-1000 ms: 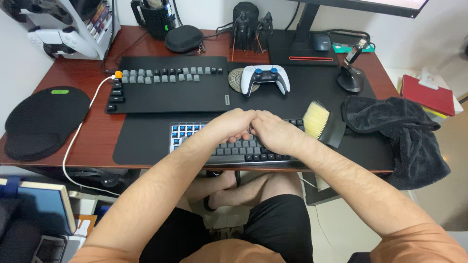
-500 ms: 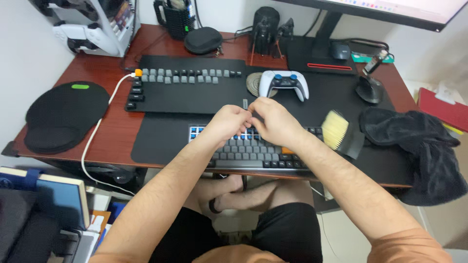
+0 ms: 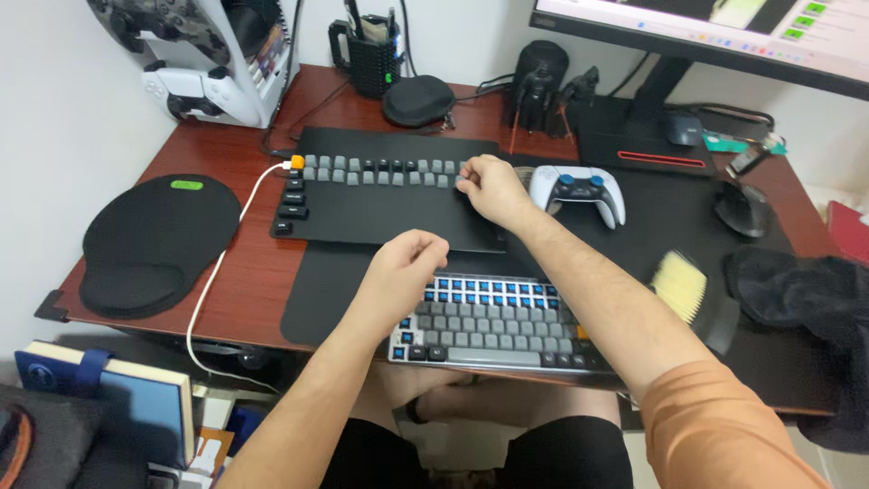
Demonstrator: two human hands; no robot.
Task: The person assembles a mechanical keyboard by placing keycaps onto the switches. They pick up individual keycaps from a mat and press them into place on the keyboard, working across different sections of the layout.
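At the far left I see a black mouse pad with a wrist rest point(image 3: 154, 243) on the red-brown desk point(image 3: 226, 154), and a white cable point(image 3: 217, 272) runs from an orange plug toward the desk's front edge. Next comes a black mat point(image 3: 380, 213) carrying loose keycaps point(image 3: 380, 170): one row along its top and a short column down its left side. My left hand point(image 3: 405, 263) hovers just above the top edge of the keyboard point(image 3: 489, 321), fingers curled into a loose fist; I cannot tell whether it holds anything. The keyboard lies at the desk's front edge, its upper rows stripped to blue switches, grey caps on the lower rows. My right hand point(image 3: 489, 188) reaches forward to the right end of the keycap row, fingertips pinched together at the last cap there; whether they grip it I cannot tell. Just right of that hand sits a white game controller point(image 3: 579, 190). Farther right lie a pale-bristled brush point(image 3: 681, 285) and a dark cloth point(image 3: 806, 299).
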